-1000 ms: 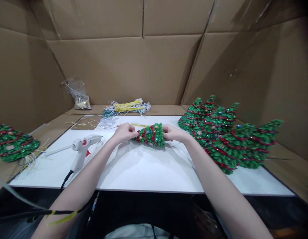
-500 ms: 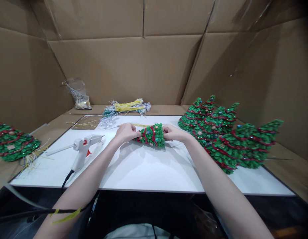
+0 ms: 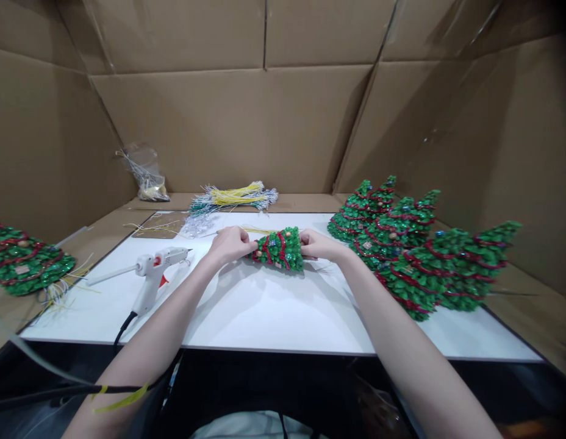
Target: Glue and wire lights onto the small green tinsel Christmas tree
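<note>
A small green decorated Christmas tree (image 3: 279, 250) with red garland lies on its side over the white board (image 3: 274, 317), its tip to the left and its wide base to the right. My left hand (image 3: 231, 244) is closed around the tip end, which the fingers partly hide. At the base, my right hand (image 3: 320, 244) has its fingers pressed together at the rim; the fingertips reach the open underside and are partly hidden. Thin wires (image 3: 256, 230) lie just behind the tree.
A white glue gun (image 3: 151, 274) with its black cord lies on the left. Several finished-looking trees (image 3: 415, 256) stand at right; another tree (image 3: 29, 259) lies far left. Bundled wires (image 3: 235, 196), a cardboard piece (image 3: 157, 225) and a plastic bag (image 3: 148, 174) are at the back. Cardboard walls (image 3: 228, 128) enclose the table.
</note>
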Tool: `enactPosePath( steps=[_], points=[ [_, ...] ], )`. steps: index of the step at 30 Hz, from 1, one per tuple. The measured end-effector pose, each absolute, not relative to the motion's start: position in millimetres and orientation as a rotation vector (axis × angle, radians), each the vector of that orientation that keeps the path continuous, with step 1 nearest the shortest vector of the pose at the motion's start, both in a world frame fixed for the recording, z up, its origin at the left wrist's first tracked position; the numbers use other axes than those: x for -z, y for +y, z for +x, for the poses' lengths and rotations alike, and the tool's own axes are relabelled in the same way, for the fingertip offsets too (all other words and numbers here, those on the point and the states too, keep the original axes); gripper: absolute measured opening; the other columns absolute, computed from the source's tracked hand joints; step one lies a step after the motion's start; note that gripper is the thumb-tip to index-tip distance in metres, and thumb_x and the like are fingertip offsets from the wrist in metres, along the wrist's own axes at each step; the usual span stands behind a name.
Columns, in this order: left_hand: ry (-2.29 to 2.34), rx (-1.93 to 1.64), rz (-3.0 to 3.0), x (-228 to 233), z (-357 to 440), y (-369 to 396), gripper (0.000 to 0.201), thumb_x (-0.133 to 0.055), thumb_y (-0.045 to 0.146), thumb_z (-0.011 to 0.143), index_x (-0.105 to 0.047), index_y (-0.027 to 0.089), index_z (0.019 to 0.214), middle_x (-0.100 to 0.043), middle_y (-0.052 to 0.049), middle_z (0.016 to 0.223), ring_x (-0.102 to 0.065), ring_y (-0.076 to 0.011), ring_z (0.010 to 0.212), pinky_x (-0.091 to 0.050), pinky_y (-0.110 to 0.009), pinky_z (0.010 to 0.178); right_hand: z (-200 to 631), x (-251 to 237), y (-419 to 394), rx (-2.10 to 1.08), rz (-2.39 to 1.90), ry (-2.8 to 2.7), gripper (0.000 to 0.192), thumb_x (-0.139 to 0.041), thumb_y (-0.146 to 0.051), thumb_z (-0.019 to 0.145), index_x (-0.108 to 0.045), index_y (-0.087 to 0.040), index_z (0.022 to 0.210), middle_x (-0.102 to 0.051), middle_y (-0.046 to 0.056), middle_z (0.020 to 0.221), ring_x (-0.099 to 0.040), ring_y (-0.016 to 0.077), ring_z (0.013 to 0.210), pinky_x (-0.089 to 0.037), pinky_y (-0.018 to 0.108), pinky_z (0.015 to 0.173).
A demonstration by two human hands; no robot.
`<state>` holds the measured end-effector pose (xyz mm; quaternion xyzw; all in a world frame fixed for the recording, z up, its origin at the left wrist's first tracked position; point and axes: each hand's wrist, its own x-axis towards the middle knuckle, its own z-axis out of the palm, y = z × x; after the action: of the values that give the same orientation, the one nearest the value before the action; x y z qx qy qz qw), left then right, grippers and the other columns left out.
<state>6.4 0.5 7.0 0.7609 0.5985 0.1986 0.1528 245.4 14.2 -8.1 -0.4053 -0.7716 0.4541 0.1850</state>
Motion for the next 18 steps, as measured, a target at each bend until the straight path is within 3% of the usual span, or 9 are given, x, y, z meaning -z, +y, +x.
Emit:
enactPosePath(
  steps=[4,10,14,18],
  points=[
    [1.701,-0.670,2.174,-21.6,-3.7,-9.5,0.036,-0.044,0.040,0.074,-0.061,0.015,0.053,-0.040,0.001,0.045,-0.039,-0.0120,0.048,-0.024,-0.025,0.050,245.4,7.7,14.3,-1.285,-1.159,-2.175,0.010,-0.047,-0.020,0.061,-0.045,-0.016,0.052,-0.034,-0.008,0.037,-0.031,0.0042,0.035,-0.020,0.019,0.036],
    [1.436,-0.707,2.169,-38.4,-15.9,-60.3,0.044,-0.038,0.044,0.082,-0.062,0.014,0.061,-0.049,0.001,0.053,-0.041,-0.0099,0.051,-0.028,-0.022,0.050,245.9,6.7,13.6,-1.279,-1.142,-2.206,0.013,-0.048,-0.021,0.063,-0.045,-0.015,0.052,-0.034,-0.008,0.037,-0.031,0.0043,0.035,-0.019,0.019,0.037],
    [1.397,-0.569,2.097,-36.0,-35.3,-102.1,0.045,-0.039,0.049,0.084,-0.065,0.016,0.068,-0.059,-0.002,0.060,-0.050,-0.0130,0.059,-0.032,-0.021,0.051,245.7,5.3,12.3,-1.246,-1.144,-2.257,0.013,-0.047,-0.023,0.066,-0.047,-0.015,0.056,-0.034,-0.007,0.038,-0.031,0.0051,0.036,-0.020,0.020,0.038],
    [1.567,-0.638,1.960,-24.9,-64.2,-135.5,0.043,-0.042,0.052,0.081,-0.066,0.018,0.071,-0.059,-0.002,0.060,-0.051,-0.0148,0.059,-0.035,-0.022,0.052,245.9,5.7,12.4,-1.199,-1.156,-2.281,0.013,-0.046,-0.023,0.069,-0.048,-0.015,0.059,-0.034,-0.007,0.040,-0.030,0.0052,0.036,-0.020,0.020,0.038]
  ],
)
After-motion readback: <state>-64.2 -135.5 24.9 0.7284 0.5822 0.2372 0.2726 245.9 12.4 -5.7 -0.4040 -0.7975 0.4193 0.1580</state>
